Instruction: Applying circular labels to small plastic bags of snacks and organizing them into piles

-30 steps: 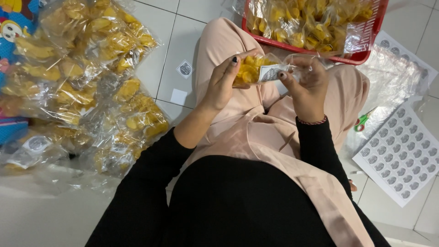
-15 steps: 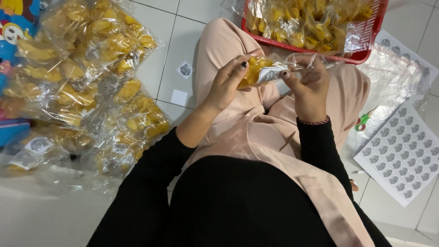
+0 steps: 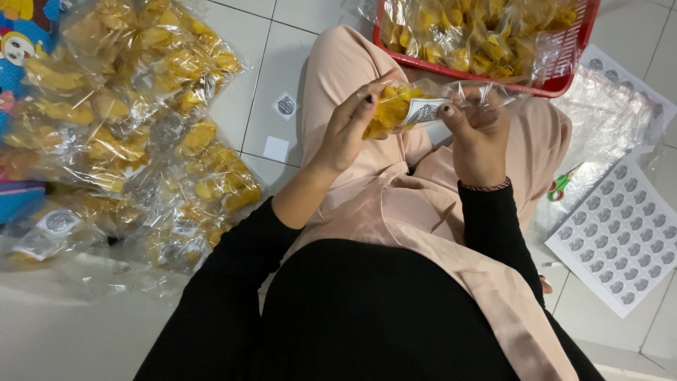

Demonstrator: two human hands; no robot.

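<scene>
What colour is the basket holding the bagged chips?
Red basket, seen clearly in the head view.

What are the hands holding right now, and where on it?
Both hold one clear bag of yellow chips. The left hand cups its filled end; the right hand pinches the part by the white label.

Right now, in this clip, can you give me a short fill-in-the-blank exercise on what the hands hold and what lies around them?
1. Both hands, left hand and right hand, hold one clear bag of ____ chips.
2. The basket above the hands is ____ in colour.
3. The scissors on the floor have ____ handles.

Missing words: yellow; red; green
</scene>
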